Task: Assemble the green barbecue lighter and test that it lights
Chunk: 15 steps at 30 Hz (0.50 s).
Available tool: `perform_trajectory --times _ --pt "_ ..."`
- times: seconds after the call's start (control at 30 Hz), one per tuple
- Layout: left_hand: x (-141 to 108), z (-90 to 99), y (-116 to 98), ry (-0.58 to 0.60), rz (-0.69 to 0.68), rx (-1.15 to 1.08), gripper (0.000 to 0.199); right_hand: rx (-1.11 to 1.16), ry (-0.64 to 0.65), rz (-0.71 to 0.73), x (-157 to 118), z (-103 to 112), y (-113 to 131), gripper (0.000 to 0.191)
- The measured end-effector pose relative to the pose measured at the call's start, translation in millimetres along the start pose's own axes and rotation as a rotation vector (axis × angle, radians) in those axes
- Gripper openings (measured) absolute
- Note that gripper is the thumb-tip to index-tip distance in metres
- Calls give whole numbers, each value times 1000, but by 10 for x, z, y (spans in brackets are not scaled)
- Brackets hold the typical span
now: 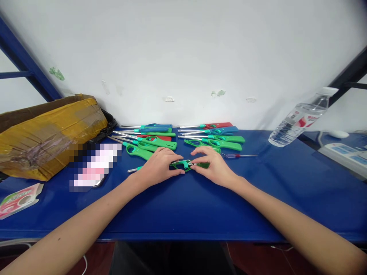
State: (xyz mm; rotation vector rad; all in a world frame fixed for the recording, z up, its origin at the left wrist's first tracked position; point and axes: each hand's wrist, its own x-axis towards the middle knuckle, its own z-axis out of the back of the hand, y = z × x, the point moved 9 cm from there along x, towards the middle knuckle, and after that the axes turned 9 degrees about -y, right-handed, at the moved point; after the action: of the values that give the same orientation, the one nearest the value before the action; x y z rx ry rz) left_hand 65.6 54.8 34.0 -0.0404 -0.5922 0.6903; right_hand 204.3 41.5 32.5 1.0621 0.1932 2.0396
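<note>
A green long-nosed lighter (178,165) lies on the blue table between my hands, its metal nozzle (133,170) poking out to the left from under my left hand (160,165). Thumb and fingers of that hand are closed around the lighter's body. My right hand (213,165) pinches at the teal trigger (186,164), where a thin pale wire shows. What exactly sits between the right fingertips is too small to make out. Just behind the hands, a green lighter half-casing (195,143) and a small screwdriver (239,156) lie on the table.
Two groups of long-nosed lighters, left (157,143) and right (229,138), line the back by the wall. A water bottle (298,122) stands at right, near a white power strip (346,156). At left are a taped cardboard box (54,133), a blurred-out phone (97,168) and a card (20,199).
</note>
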Motion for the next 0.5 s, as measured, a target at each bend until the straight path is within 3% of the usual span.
perform_trajectory --times 0.2,0.37,0.5 --pt "8 18 -55 -7 -52 10 28 -27 20 20 -17 -28 -4 9" --pt "4 53 -90 -47 -110 19 26 -88 16 128 -21 2 131 16" --pt "-2 63 -104 -59 -134 46 25 -148 89 200 -27 6 212 25"
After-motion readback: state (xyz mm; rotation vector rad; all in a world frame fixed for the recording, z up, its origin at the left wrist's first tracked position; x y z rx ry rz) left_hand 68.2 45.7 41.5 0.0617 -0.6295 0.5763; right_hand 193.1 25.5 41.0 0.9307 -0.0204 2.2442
